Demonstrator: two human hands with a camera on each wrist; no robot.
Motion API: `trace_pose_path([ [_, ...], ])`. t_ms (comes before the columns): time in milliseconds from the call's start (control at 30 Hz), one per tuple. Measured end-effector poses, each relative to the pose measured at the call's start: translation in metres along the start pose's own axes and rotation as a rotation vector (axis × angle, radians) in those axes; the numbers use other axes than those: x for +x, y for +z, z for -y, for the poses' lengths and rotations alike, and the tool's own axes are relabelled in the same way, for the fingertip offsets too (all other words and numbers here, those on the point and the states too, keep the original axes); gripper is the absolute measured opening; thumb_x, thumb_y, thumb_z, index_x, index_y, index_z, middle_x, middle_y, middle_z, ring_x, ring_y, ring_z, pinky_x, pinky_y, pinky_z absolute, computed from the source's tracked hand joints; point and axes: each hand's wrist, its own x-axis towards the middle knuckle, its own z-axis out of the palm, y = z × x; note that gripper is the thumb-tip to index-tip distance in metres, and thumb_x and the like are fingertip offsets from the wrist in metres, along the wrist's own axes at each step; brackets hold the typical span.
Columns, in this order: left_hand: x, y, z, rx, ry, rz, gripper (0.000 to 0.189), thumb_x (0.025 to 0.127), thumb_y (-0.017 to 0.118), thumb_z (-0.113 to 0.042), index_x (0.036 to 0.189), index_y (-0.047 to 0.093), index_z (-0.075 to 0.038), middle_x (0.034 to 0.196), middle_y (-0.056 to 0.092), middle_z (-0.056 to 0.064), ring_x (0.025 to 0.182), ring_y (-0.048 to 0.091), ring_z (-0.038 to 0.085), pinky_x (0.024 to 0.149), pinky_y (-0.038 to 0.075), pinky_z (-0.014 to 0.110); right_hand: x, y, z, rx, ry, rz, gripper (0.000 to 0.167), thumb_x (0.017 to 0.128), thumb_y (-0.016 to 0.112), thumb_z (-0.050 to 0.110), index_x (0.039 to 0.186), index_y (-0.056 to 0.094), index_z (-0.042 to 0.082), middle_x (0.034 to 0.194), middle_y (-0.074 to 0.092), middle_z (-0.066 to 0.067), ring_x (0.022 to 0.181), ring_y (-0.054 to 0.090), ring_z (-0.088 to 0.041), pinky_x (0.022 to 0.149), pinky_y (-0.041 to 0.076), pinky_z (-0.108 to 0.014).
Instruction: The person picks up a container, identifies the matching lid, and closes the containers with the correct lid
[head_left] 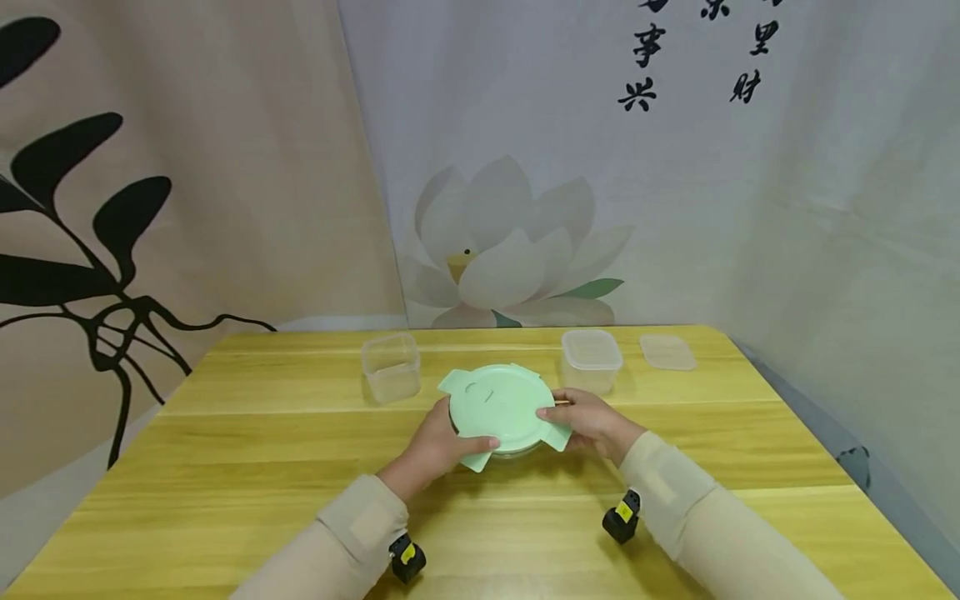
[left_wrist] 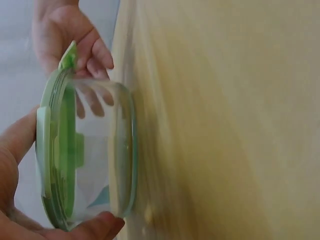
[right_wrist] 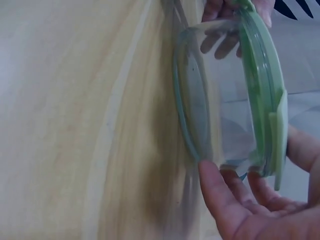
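A round clear glass food container (left_wrist: 95,150) with a mint green lid (head_left: 501,407) is between the two hands, above the middle of the wooden table. Flap tabs stick outward around the lid's edge. My left hand (head_left: 437,443) grips its left side, the thumb lying over a front flap and the fingers against the glass. On the opposite side my right hand (head_left: 594,423) grips it, thumb on the lid's rim and fingers along the glass wall. Through the glass nothing shows inside. In both wrist views its base is close to the tabletop.
Behind to the left stands a lidless clear plastic box (head_left: 392,368). A similar box with its lid on (head_left: 591,360) stands behind to the right, and a flat translucent lid (head_left: 667,352) lies beside it. Printed curtains (head_left: 525,125) hang behind the wooden table (head_left: 262,433).
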Motion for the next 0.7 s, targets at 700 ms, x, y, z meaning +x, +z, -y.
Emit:
trace_pose_path([
  [700,-0.001,-0.005,0.001,-0.089,-0.251,-0.026,0.087,0.086,0.073,-0.028,0.146,0.021,0.008,0.142,0.039,0.028,0.130,0.041,0.041,0.104,0.039,0.051,0.011,-0.005,0.004,0.067,-0.025,-0.007,0.059,0.093,0.063,0.013,0.144,0.036,0.000,0.112,0.060,-0.014,0.081,0.062,-0.016,0.067,0.054,-0.029],
])
